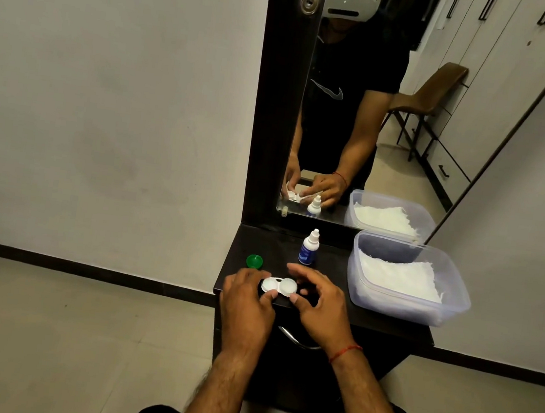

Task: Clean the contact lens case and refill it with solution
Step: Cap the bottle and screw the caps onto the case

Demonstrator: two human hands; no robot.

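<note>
Both hands grip the white lens case (pixel 279 285) just above the front edge of the dark tabletop (pixel 386 326): the left hand (pixel 247 301) pinches its left well, the right hand (pixel 317 303) its right end, fingers closed on the rim. The case looks light, rigid and smooth, likely slippery once wet, so holding it by the outer edges and the bridge seems safest. A green cap (pixel 254 261) lies just behind, off the case. The bottle (pixel 309 248) stands further back, upright and capped; its blue label is too small to read. A tub (pixel 406 277) of tissue sits to the right.
</note>
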